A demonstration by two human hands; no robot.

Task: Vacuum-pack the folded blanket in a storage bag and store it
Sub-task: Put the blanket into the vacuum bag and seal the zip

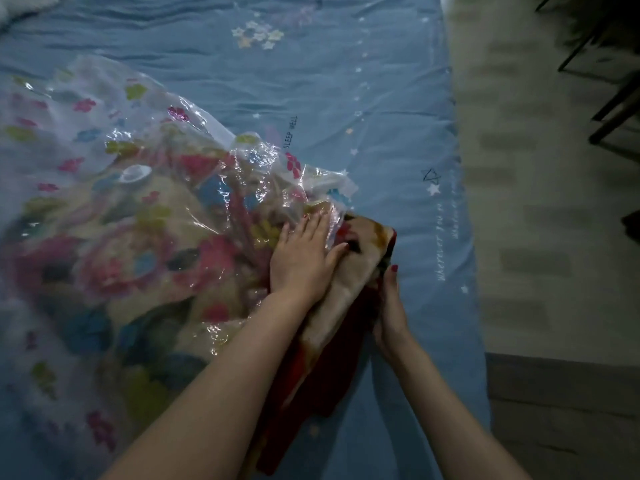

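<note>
Protruding blanket [349,271] end toward bed edge [460,237].

A bed [346,81] fills most of the view, covered by a blue sheet [398,150] that is lightly wrinkled and printed with small pale stars, a cluster of pastel flowers and short lines of text (one reads "SLEEP WELL"). To the right of its edge lies a pale floor [554,202] crossed by blurred darker bars, and thin dark furniture legs [616,98] stand at the upper right corner. The light is dim and cool.
</note>
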